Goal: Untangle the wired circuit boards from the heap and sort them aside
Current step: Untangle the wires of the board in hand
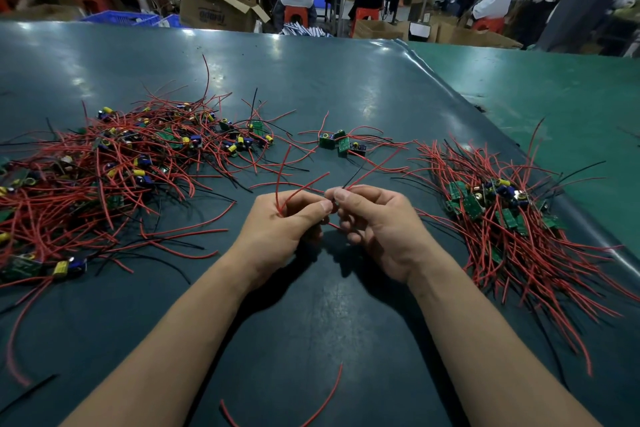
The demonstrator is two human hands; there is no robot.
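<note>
Wired circuit boards: tangled heap (114, 163) at table left; sorted pile (512, 218) at right.
Left hand (287, 218) and right hand (377, 222), mid-table between them, fingers curled, each pinching red wires (301, 189); board itself hidden. Small cluster of boards (341, 144) beyond; dark green table (311, 80).

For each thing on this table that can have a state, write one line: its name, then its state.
Left hand: pinching red wires.
Right hand: pinching red and black wires.
Left heap: tangled.
Right pile: wires lying roughly parallel.
Small cluster: apart from both.
</note>
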